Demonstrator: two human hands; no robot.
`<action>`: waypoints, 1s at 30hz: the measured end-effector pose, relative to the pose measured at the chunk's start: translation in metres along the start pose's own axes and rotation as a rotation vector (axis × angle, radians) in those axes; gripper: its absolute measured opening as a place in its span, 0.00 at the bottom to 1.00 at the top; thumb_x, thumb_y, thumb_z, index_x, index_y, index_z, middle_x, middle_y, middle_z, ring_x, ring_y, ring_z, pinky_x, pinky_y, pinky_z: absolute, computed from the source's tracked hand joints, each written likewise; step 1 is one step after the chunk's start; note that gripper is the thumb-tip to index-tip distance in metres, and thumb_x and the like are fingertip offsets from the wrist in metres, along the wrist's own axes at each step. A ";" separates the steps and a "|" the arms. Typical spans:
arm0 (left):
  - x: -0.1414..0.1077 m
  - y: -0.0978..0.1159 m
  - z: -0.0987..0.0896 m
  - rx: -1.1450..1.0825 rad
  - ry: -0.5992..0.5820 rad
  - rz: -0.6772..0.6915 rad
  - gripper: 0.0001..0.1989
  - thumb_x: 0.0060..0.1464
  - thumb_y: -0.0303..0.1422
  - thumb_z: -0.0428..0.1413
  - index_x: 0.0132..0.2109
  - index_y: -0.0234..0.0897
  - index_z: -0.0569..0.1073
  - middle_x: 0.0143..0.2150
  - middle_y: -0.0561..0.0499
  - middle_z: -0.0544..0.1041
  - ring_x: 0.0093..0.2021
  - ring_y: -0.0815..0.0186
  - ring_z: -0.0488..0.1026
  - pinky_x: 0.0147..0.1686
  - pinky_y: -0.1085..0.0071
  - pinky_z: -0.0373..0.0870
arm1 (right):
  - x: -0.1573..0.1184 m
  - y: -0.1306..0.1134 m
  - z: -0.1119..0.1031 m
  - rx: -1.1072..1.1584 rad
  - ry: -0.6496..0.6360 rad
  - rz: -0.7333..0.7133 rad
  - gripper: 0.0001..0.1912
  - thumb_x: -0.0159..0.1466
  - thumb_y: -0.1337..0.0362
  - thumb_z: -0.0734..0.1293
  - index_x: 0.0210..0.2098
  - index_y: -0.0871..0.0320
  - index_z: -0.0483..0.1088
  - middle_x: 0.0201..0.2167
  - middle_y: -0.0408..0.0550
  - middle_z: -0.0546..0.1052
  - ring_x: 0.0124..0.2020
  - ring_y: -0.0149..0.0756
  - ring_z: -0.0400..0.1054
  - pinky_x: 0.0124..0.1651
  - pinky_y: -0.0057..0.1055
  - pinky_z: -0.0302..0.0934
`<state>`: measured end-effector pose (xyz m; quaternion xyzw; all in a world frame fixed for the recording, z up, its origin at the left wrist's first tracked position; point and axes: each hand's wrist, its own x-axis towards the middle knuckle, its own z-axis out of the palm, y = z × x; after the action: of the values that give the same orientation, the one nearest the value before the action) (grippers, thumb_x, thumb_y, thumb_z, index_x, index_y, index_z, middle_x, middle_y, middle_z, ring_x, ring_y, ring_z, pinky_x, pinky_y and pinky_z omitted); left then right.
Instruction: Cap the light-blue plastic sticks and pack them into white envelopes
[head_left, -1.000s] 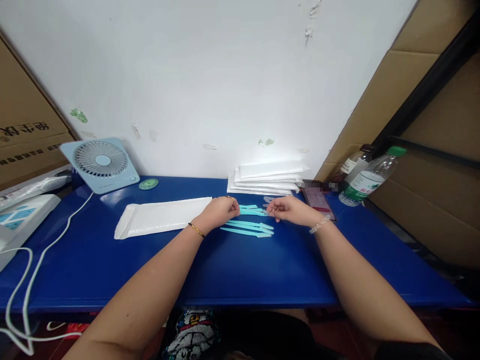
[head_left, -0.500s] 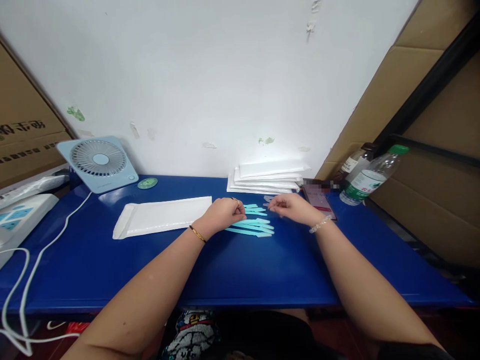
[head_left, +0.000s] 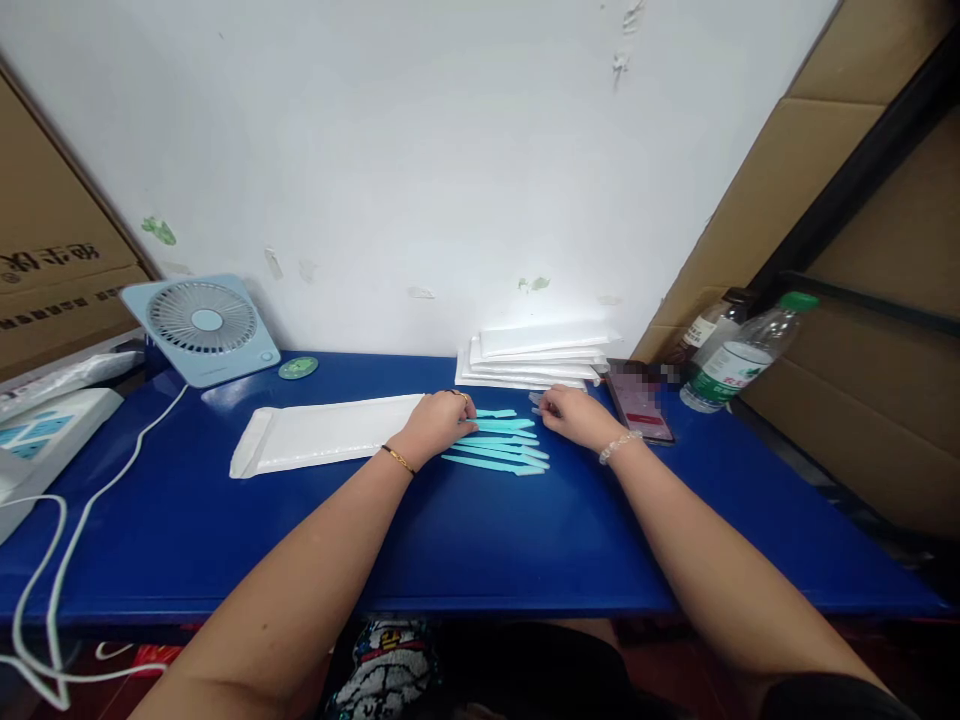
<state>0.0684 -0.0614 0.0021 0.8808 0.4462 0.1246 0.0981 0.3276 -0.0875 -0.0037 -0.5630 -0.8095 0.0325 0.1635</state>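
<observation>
Several turquoise eyebrow razors (head_left: 501, 452) lie fanned out on the blue table, their pale heads to the right. My left hand (head_left: 439, 425) is closed with its fingertips at the handle end of an upper razor (head_left: 501, 426); the exact grip is partly hidden. Small clear plastic pieces (head_left: 535, 399) sit just beyond the razor heads. Against these, my right hand (head_left: 574, 412) has thumb and fingers pinched together on one piece. A white padded mailer (head_left: 330, 435) lies flat to the left, its right end behind my left hand.
A stack of white padded mailers (head_left: 532, 358) is by the wall. On the right are a phone (head_left: 640, 402), a green-capped bottle (head_left: 739, 360) and a dark-capped bottle (head_left: 705, 335). A blue fan (head_left: 204, 325), a green disc (head_left: 298, 368) and a white cable (head_left: 124, 465) are on the left.
My left hand has shifted slightly left, and an upper razor lies closer to the lower ones. My right hand has moved a little left, its fingers now at the clear pieces.
</observation>
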 end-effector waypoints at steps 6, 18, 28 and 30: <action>0.000 -0.004 -0.001 -0.115 -0.015 -0.004 0.06 0.51 0.33 0.54 0.30 0.38 0.73 0.31 0.52 0.76 0.31 0.66 0.70 0.28 0.73 0.59 | -0.006 0.008 -0.009 0.399 0.020 0.087 0.06 0.59 0.63 0.62 0.32 0.59 0.69 0.24 0.44 0.72 0.25 0.32 0.65 0.29 0.27 0.58; -0.004 0.000 -0.010 -0.497 0.040 -0.025 0.14 0.59 0.40 0.41 0.31 0.38 0.62 0.27 0.56 0.62 0.28 0.70 0.58 0.28 0.75 0.57 | -0.009 0.002 -0.026 0.870 0.273 0.051 0.14 0.51 0.54 0.73 0.30 0.58 0.75 0.33 0.50 0.77 0.36 0.39 0.73 0.43 0.38 0.68; -0.002 -0.003 -0.009 -0.469 0.053 -0.048 0.14 0.58 0.41 0.42 0.29 0.38 0.62 0.26 0.56 0.62 0.27 0.69 0.57 0.28 0.74 0.56 | -0.010 -0.004 -0.030 0.685 0.288 -0.069 0.08 0.54 0.59 0.71 0.27 0.57 0.76 0.32 0.50 0.77 0.34 0.39 0.71 0.37 0.36 0.67; -0.002 -0.003 -0.009 -0.473 0.055 -0.051 0.14 0.58 0.41 0.42 0.30 0.38 0.62 0.26 0.56 0.62 0.27 0.69 0.58 0.28 0.74 0.56 | -0.010 -0.004 -0.031 0.673 0.294 -0.077 0.07 0.54 0.59 0.71 0.26 0.57 0.76 0.31 0.50 0.77 0.34 0.39 0.71 0.37 0.36 0.67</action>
<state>0.0620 -0.0608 0.0093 0.8180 0.4291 0.2470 0.2929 0.3366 -0.1021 0.0241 -0.4454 -0.7420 0.2094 0.4552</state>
